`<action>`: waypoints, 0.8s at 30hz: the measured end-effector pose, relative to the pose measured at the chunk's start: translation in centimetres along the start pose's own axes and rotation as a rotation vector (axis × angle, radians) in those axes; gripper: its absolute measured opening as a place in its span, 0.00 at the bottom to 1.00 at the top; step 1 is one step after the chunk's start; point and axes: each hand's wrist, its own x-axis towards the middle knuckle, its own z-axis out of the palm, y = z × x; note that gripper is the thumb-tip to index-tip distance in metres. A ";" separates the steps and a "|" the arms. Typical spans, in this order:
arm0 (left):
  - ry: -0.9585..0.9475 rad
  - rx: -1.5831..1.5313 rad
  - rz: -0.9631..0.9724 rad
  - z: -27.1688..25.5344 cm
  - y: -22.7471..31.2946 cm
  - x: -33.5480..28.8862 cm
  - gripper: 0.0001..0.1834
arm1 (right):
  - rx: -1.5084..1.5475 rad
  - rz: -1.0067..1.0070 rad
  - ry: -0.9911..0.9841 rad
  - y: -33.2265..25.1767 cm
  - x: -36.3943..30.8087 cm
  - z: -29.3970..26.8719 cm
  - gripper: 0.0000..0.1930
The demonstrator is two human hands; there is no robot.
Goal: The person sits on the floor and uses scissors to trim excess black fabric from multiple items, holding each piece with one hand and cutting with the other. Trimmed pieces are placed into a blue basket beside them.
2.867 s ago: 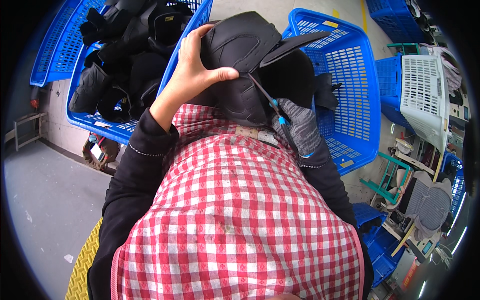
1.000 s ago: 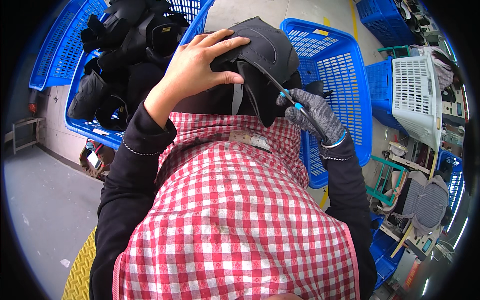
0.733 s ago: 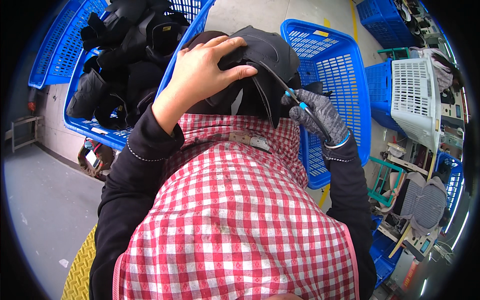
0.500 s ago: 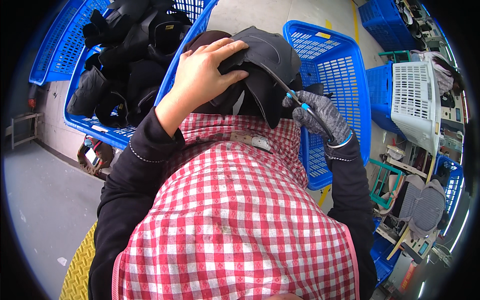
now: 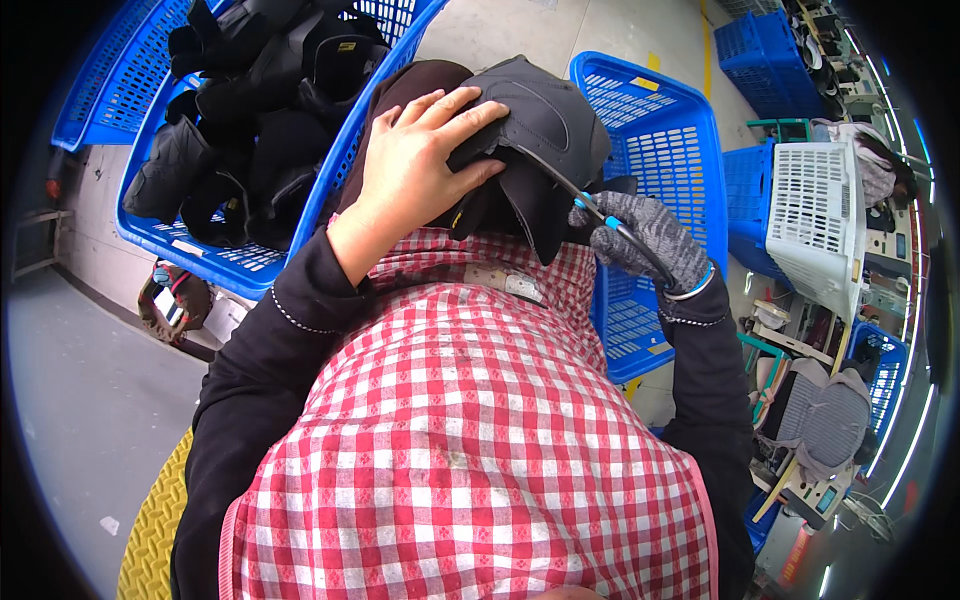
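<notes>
A black stitched shoe upper [image 5: 545,110] lies over my lap, its dark flap hanging toward my red-and-white checked apron [image 5: 470,390]. My bare left hand [image 5: 425,150] grips its left side, fingers laid over the top and thumb along the edge. Gloved in grey knit, my right hand [image 5: 655,240] is closed round a slim dark curved tool [image 5: 590,204] with light blue bands. The tool's thin end lies along the upper's edge; its exact kind cannot be made out. Part of the upper's underside is hidden by my left hand and the flap.
On the left, a blue basket [image 5: 190,250] is heaped with black shoe uppers [image 5: 270,150]. Another blue basket [image 5: 670,130] stands close by my right hand. Farther right are a white crate [image 5: 815,205], grey padded pieces [image 5: 820,415] and a person in light clothing [image 5: 880,165].
The view has shifted slightly. Both hands keep their holds on the upper and the tool, and the tool's thin end stays at the upper's edge.
</notes>
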 end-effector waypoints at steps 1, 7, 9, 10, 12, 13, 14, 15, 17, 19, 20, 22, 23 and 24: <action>0.006 0.002 -0.004 0.1 0.1 0.0 0.32 | 0.028 -0.037 0.017 -0.1 0.1 0.1 0.26; 0.031 0.012 -0.023 -0.1 0.3 -0.3 0.32 | -0.149 -0.007 0.034 -1.4 0.2 0.1 0.29; 0.043 0.025 -0.023 -0.2 0.4 -0.3 0.32 | -0.279 -0.098 0.077 -2.0 0.1 0.0 0.28; 0.053 0.030 -0.022 -0.1 0.5 -0.3 0.32 | -0.285 -0.056 0.072 -2.3 0.0 -0.1 0.26; 0.065 0.048 -0.017 0.0 0.6 -0.3 0.32 | -0.276 0.017 0.055 -2.7 0.0 -0.2 0.23; 0.064 0.061 -0.016 0.1 0.6 -0.4 0.32 | -0.270 0.053 0.045 -2.8 0.1 -0.2 0.22; 0.063 0.075 -0.016 0.1 0.6 -0.4 0.32 | -0.260 0.045 0.042 -2.9 0.3 -0.2 0.22; 0.065 0.066 -0.016 0.2 0.5 -0.4 0.32 | -0.247 0.039 0.039 -2.9 0.5 -0.1 0.21; 0.070 0.046 -0.012 0.2 0.3 -0.4 0.32 | -0.178 0.057 0.026 -3.0 0.7 -0.2 0.21; 0.070 0.041 -0.012 0.1 0.3 -0.5 0.32 | -0.090 0.131 -0.004 -3.3 0.6 -0.2 0.20; 0.067 0.050 -0.011 0.1 0.3 -0.6 0.32 | -0.036 0.149 -0.017 -3.5 0.5 -0.4 0.20; 0.077 0.045 -0.009 0.0 0.4 -0.6 0.32 | 0.035 0.236 -0.058 -3.9 0.2 -0.5 0.19; 0.069 0.059 -0.006 0.1 0.4 -0.6 0.32 | 0.058 0.270 -0.053 -4.1 0.1 -0.4 0.21; 0.084 0.043 -0.008 0.1 0.4 -0.6 0.32 | 0.082 0.303 -0.047 -4.1 0.1 -0.2 0.22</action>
